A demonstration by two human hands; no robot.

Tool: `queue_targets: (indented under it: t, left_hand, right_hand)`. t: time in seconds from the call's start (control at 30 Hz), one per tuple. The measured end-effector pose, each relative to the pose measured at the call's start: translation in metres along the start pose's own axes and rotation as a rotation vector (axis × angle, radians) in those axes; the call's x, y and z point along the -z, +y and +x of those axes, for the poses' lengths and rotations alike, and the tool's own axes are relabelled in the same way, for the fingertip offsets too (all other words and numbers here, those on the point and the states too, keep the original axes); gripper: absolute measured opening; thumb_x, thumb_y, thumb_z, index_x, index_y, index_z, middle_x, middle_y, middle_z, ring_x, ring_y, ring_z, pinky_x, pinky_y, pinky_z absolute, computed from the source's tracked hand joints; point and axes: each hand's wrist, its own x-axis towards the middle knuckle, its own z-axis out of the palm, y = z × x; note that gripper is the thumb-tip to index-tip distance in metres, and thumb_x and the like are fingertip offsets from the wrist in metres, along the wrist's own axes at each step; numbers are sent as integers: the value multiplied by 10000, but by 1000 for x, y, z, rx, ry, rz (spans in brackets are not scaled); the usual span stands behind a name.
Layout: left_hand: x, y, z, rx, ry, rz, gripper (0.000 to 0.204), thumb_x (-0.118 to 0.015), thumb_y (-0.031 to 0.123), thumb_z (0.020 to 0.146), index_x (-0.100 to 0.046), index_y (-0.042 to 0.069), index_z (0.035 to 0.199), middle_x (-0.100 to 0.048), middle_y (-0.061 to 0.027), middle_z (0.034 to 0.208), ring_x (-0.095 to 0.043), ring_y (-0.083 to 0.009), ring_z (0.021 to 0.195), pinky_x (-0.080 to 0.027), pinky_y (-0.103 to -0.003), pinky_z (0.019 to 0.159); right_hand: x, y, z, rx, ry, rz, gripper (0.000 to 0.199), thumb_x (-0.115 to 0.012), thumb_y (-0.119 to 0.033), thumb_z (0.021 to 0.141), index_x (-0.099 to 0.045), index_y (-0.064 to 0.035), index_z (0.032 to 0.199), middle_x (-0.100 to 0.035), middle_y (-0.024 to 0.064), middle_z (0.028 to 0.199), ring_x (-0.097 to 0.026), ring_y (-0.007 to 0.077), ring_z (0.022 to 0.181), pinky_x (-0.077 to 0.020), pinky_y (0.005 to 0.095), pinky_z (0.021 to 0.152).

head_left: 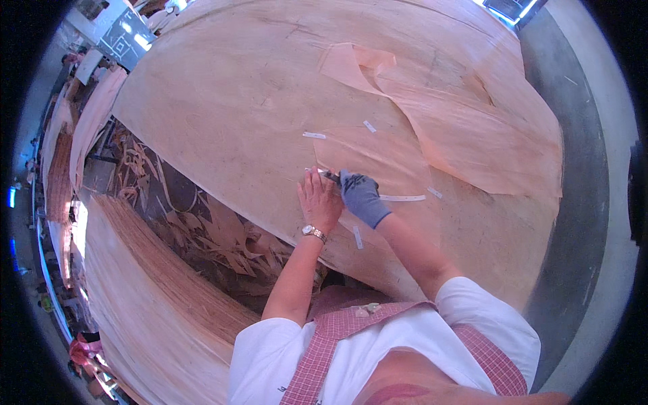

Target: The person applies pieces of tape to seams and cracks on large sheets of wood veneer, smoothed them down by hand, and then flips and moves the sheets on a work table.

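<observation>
A large thin wood veneer sheet [236,101] lies flat in front of me. My left hand [318,200], bare with a wristwatch, presses flat on the sheet. Close beside it, my right hand [362,196] wears a blue-grey glove and grips a small dark tool [331,177] whose tip touches the sheet between the two hands. A long white tape strip [403,198] runs right from the gloved hand. More short tape pieces [314,136] are stuck on the veneer nearby. A torn, loose veneer flap [466,135] overlaps the sheet at the upper right.
Veneer scraps [202,229] litter the dark floor gap to my left. A stack of veneer sheets [148,297] lies at the lower left, more stacks [88,121] farther left. A grey floor strip [580,202] runs along the right. A person in pink [84,351] is at the lower left edge.
</observation>
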Motion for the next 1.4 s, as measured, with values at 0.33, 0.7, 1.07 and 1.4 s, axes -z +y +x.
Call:
queue_targets:
  t: [0.33, 0.7, 1.07, 1.4]
  left_hand:
    - [7, -16, 3, -18, -214, 6, 615, -552, 450, 884, -411, 258, 1451, -367, -144, 1502, -359, -350, 1362, -307, -564, 1069]
    - [-18, -110, 72, -51, -203, 115, 514, -415, 374, 986, -434, 128, 1436, -414, -182, 1475, -349, -363, 1381, -224, -492, 1150]
    - [-14, -150, 111, 283, -255, 238, 703, -394, 602, 943, -230, 265, 1539, -197, -106, 1601, -169, -319, 1473, -141, -602, 1142]
    - [-5, -152, 89, 247, -160, 208, 707, -501, 512, 934, -245, 239, 1534, -187, -113, 1602, -209, -347, 1457, -207, -626, 1115]
  right_hand:
    - [103, -53, -124, 361, -373, 1386, 177, -640, -173, 880, -580, -30, 964, -669, 54, 776, -597, 113, 611, -507, 299, 555]
    - [33, 78, -204, -131, 536, 621, 305, -517, -83, 902, -626, -26, 1181, -591, 210, 1254, -536, 357, 1213, -392, 444, 1062]
    - [-60, 303, -386, -1049, 363, -66, 557, -478, -262, 958, -359, -43, 1456, -350, 190, 1515, -325, 345, 1405, -245, 464, 1156]
    - [-48, 310, -391, -986, 351, -42, 517, -452, -262, 977, -387, -59, 1448, -368, 166, 1509, -341, 342, 1391, -279, 443, 1135]
